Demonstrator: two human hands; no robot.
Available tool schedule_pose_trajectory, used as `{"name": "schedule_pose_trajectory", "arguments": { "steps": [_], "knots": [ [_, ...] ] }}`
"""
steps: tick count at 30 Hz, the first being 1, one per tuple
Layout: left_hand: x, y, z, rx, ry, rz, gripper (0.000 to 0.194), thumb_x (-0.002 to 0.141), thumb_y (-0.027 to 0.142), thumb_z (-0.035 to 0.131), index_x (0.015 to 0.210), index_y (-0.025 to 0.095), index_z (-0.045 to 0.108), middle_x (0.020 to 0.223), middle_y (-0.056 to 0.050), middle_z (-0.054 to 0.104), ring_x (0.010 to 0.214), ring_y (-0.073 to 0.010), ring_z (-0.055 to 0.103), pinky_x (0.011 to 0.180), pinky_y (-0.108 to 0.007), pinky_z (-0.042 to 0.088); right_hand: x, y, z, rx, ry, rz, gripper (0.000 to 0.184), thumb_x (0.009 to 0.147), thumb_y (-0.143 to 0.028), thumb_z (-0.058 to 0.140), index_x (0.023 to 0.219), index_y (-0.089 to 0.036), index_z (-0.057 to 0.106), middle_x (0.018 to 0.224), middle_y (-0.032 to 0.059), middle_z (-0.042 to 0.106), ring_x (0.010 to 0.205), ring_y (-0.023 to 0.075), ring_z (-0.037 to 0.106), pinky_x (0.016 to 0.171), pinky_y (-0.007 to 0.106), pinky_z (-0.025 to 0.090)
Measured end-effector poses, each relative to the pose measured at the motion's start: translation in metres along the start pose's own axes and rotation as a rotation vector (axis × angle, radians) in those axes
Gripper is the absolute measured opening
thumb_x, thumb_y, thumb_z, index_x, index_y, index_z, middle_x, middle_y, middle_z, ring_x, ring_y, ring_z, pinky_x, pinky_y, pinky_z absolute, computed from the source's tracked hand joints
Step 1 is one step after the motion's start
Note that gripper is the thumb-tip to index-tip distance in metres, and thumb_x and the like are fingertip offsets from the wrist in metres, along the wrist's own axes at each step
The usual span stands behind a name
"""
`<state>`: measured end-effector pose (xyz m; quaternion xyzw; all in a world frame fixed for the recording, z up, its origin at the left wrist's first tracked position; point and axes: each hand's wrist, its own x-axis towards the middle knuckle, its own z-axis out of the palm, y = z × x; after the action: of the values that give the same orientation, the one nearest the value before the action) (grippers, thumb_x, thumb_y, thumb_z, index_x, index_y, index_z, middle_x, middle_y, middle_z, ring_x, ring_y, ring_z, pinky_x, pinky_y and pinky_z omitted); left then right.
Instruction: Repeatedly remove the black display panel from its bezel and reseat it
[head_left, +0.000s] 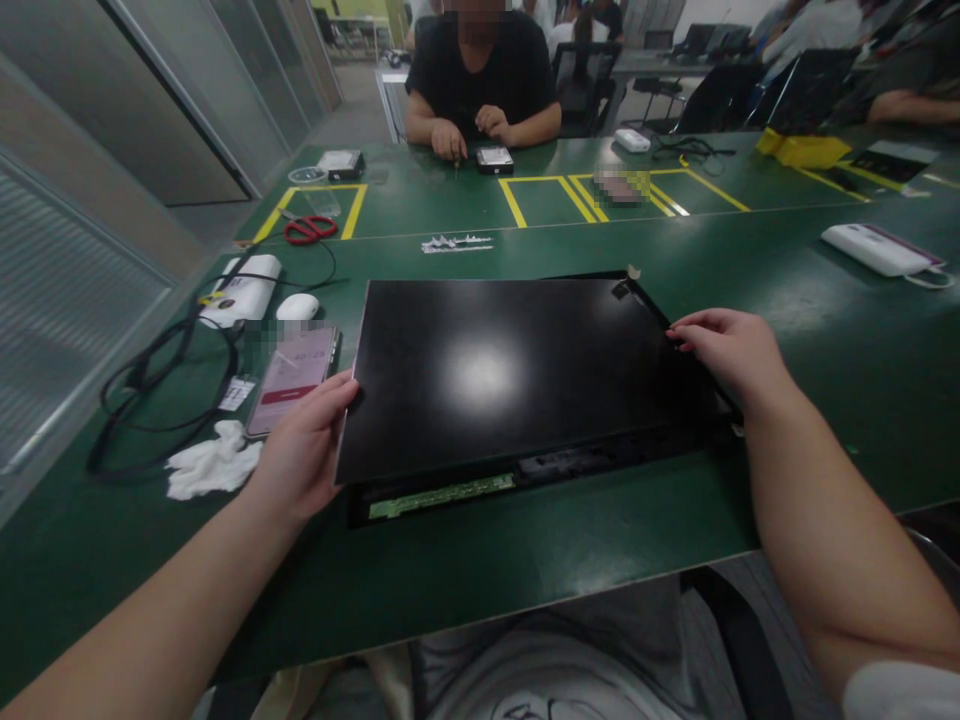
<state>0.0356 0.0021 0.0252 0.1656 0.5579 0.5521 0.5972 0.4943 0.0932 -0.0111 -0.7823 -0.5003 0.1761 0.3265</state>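
A large black glossy display panel [510, 370] lies on the green table [525, 560], slightly askew over a black back frame [600, 462] whose green circuit strip [442, 495] shows along the near edge. My left hand [304, 450] grips the panel's left edge, thumb on top. My right hand [724, 350] holds the panel's right edge with curled fingers.
Left of the panel lie a phone [292, 375], a white mouse [298, 307], a white charger with black cables [244, 290], crumpled tissue [210, 465] and red scissors [310, 230]. A person in black [480, 75] works on a hard drive [495, 160] across the table. A white box [877, 248] sits right.
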Motion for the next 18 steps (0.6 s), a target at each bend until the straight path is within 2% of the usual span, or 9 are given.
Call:
{"name": "schedule_pose_trajectory", "arguments": {
  "steps": [4, 8, 11, 18],
  "knots": [
    [-0.0013, -0.0004, 0.0016, -0.024, 0.006, 0.016, 0.029, 0.078, 0.004, 0.068, 0.104, 0.013, 0.074, 0.083, -0.006, 0.085, 0.072, -0.0255, 0.084, 0.069, -0.034, 0.072, 0.0023, 0.0042, 0.0008, -0.001, 0.015, -0.036, 0.01, 0.078, -0.032, 0.077, 0.083, -0.026, 0.082, 0.073, 0.0043, 0.076, 0.079, 0.027, 0.074, 0.085, 0.045, 0.057],
    [-0.0022, -0.0024, 0.0036, 0.005, -0.022, 0.038, 0.031, 0.07, 0.007, 0.071, 0.1, 0.015, 0.073, 0.086, -0.006, 0.084, 0.078, -0.029, 0.085, 0.07, -0.038, 0.072, 0.0027, 0.005, 0.0011, -0.066, 0.005, -0.031, 0.011, 0.08, -0.035, 0.078, 0.085, -0.027, 0.082, 0.077, 0.0065, 0.076, 0.085, 0.0306, 0.074, 0.086, 0.048, 0.058],
    [-0.0023, -0.0043, 0.0044, 0.026, -0.013, 0.068, 0.029, 0.07, 0.009, 0.071, 0.098, 0.016, 0.071, 0.088, -0.006, 0.084, 0.083, -0.0297, 0.085, 0.074, -0.04, 0.073, 0.0031, 0.0049, 0.0013, -0.093, 0.0, -0.041, 0.014, 0.081, -0.039, 0.077, 0.086, -0.028, 0.083, 0.079, 0.0076, 0.076, 0.087, 0.0326, 0.074, 0.085, 0.049, 0.058],
    [-0.0027, -0.0066, 0.0024, 0.044, -0.02, 0.11, 0.025, 0.072, 0.01, 0.073, 0.095, 0.018, 0.069, 0.09, -0.006, 0.083, 0.088, -0.0293, 0.083, 0.079, -0.041, 0.072, 0.0036, 0.0046, 0.0032, -0.116, 0.016, -0.068, 0.014, 0.079, -0.038, 0.077, 0.086, -0.028, 0.083, 0.077, 0.0068, 0.076, 0.08, 0.0301, 0.073, 0.083, 0.049, 0.059]
  ]
}}
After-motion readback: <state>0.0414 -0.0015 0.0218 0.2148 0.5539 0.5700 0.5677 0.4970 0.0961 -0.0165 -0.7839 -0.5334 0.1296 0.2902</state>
